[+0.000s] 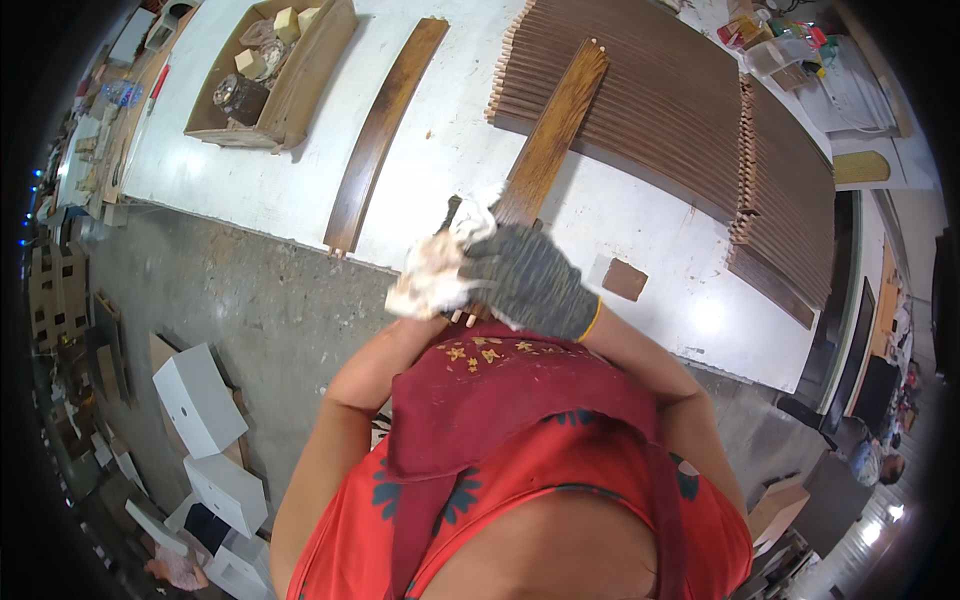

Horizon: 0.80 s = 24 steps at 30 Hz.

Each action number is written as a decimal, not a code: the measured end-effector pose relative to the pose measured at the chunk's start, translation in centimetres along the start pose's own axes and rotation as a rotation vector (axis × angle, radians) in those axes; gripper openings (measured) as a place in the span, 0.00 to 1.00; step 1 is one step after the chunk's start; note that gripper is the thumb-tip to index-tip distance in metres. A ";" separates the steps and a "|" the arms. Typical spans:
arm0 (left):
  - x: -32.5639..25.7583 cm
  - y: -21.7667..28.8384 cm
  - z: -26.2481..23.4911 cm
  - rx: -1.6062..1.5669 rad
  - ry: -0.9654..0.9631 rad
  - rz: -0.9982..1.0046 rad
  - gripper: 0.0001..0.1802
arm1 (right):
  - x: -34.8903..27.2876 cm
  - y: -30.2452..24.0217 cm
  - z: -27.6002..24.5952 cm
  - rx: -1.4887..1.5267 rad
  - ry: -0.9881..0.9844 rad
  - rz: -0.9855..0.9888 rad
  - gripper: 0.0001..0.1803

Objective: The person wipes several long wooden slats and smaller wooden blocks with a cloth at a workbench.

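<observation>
A brown wooden slat (545, 150) with round pegs at its ends runs from my waist toward the stack of slats. Its far end overlaps the stack. My right hand (530, 280), in a dark grey knit glove with a yellow cuff edge, curls over the slat and a crumpled white cloth (432, 278) with brown stains. The cloth is blurred. My left forearm (372, 362) reaches in under the cloth, which hides most of that hand and its fingers. Pegs of the slat's near end show just below the hands, against my dark red apron (500, 400).
Many similar slats form a neat stack (640, 120) at the right of the white table (420, 140). A single slat (385, 135) lies left of centre. Further left stands a cardboard box (310, 85) with a jar and yellowish blocks. A small brown square (624, 279) lies near the front edge.
</observation>
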<state>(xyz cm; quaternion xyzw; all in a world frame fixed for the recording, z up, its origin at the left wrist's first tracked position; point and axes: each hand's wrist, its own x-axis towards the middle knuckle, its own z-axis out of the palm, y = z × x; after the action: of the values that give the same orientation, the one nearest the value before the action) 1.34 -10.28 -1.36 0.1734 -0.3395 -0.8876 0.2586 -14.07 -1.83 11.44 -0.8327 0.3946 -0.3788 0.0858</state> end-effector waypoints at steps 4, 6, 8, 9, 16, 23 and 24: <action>-0.1 1.4 1.6 -0.347 0.158 -0.153 0.21 | -0.7 7.2 -1.7 -0.186 0.036 0.171 0.12; -0.9 5.8 7.6 -0.370 0.239 -0.202 0.29 | -0.2 10.7 -2.7 -0.251 0.000 0.267 0.12; -1.4 7.2 8.5 -0.085 0.093 -0.278 0.36 | 1.4 13.7 -3.8 -0.371 0.008 0.274 0.10; -1.4 8.0 9.6 -0.027 0.104 -0.254 0.35 | 2.1 15.3 -4.5 -0.424 0.028 0.207 0.10; -5.0 11.2 8.1 -0.035 0.100 -0.416 0.32 | 4.2 26.7 -8.1 -0.463 0.067 0.654 0.13; -6.4 9.9 5.0 0.135 0.174 -0.389 0.32 | 5.4 26.0 -9.1 -0.475 0.106 0.650 0.17; -6.3 9.5 3.9 0.220 0.159 -0.366 0.32 | 4.3 27.6 -9.1 -0.149 0.345 0.987 0.18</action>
<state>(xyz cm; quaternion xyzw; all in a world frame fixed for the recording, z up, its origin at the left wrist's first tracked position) 7.76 -10.72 8.79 0.3285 -0.3755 -0.8610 0.0986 -35.05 -22.11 7.95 -0.4775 0.7739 -0.3957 0.1283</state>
